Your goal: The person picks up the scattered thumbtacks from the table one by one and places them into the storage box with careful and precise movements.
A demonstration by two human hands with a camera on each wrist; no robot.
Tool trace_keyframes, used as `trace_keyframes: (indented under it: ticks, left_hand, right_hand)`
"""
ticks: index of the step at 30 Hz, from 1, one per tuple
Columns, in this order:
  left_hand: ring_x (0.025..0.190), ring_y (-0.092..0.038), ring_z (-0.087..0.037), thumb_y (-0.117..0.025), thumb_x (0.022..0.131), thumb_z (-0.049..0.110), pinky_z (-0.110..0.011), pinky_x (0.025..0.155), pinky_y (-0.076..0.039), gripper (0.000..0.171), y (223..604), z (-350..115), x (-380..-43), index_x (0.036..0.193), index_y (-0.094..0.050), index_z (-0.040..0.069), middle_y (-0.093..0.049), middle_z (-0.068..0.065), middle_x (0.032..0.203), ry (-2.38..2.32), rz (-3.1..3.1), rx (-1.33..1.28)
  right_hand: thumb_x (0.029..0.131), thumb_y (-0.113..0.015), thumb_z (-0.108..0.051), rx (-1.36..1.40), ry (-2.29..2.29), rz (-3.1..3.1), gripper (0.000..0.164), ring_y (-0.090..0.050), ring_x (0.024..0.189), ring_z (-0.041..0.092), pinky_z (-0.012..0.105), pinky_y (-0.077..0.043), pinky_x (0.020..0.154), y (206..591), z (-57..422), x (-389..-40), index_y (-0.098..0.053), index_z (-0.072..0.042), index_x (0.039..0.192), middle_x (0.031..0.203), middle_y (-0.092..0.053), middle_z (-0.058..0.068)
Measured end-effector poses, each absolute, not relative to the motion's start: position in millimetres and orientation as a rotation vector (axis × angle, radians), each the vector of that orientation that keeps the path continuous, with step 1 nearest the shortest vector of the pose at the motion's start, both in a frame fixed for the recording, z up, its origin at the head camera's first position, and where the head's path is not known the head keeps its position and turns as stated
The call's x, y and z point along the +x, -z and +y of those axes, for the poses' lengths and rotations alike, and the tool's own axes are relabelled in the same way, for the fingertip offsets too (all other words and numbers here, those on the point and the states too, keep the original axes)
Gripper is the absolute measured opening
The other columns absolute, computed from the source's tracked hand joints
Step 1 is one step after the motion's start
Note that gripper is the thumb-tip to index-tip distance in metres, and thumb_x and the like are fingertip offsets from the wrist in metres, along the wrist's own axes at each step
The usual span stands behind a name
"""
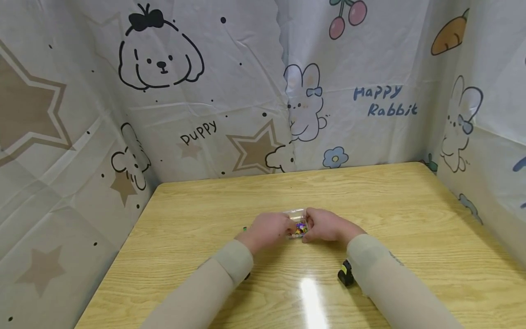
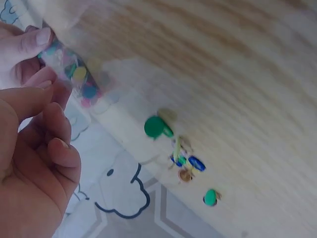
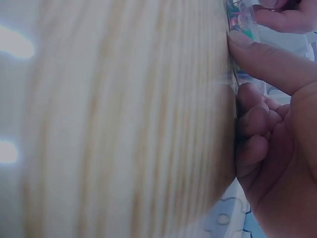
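Note:
A small clear plastic box (image 1: 297,213) with colourful thumbtacks (image 1: 302,228) inside stands on the table between my hands. My right hand (image 1: 327,224) grips its right side, thumb at the near edge and fingers behind. At the box's left side is my left hand (image 1: 269,228), its fingertips over the opening. In the left wrist view, the left fingers are curled with thumb and forefinger close together; I cannot tell whether a tack is between them. Loose on the table lie a green tack (image 2: 154,127), a blue one (image 2: 196,163), another green one (image 2: 211,198) and several others.
The wooden table (image 1: 197,205) carries a bright light reflection near its front. Patterned cloth (image 1: 238,82) hangs behind it and along both sides. A black piece (image 1: 346,274) with a yellow-green mark sits beside the right sleeve.

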State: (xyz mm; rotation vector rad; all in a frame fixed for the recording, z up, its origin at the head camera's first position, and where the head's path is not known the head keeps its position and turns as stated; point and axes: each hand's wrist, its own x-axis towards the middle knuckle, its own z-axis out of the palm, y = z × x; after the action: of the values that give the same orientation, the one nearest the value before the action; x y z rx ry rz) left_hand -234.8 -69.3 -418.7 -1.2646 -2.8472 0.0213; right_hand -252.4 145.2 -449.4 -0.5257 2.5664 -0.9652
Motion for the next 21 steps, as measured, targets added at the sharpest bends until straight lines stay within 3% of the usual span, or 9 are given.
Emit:
trace_keyframes:
  ticks: [7, 14, 21]
  left_hand:
    - [0.083, -0.064, -0.009, -0.063, 0.100, 0.010, -0.027, 0.073, -0.054, 0.015, 410.7, -87.6, -240.4, 0.100, -0.075, 0.019, -0.071, 0.007, 0.098, 0.125, -2.878, -1.234]
    - [0.103, -0.067, -0.015, -0.058, 0.103, 0.009, -0.034, 0.086, -0.055, 0.018, 400.2, -112.2, -249.2, 0.109, -0.073, 0.017, -0.072, 0.004, 0.111, 0.132, -3.027, -1.021]
    - [0.096, -0.067, -0.017, -0.063, 0.098, 0.006, -0.037, 0.083, -0.055, 0.016, 401.0, -126.0, -255.7, 0.106, -0.073, 0.015, -0.072, 0.001, 0.105, 0.056, -3.167, -0.838]
  right_hand:
    - [0.080, -0.087, -0.023, -0.525, 0.973, 2.559, 0.042, -0.051, 0.068, 0.018, 0.034, -0.043, 0.065, 449.5, 145.2, -253.0, -0.055, -0.012, 0.103, 0.080, -0.057, 0.004]
    - [0.079, -0.087, -0.023, -0.522, 0.960, 2.568, 0.042, -0.050, 0.069, 0.017, 0.035, -0.043, 0.065, 449.7, 144.6, -253.2, -0.055, -0.012, 0.103, 0.080, -0.057, 0.004]
    - [0.079, -0.087, -0.023, -0.529, 0.959, 2.572, 0.043, -0.050, 0.069, 0.017, 0.034, -0.043, 0.066, 450.9, 144.3, -254.1, -0.055, -0.012, 0.104, 0.080, -0.057, 0.003]
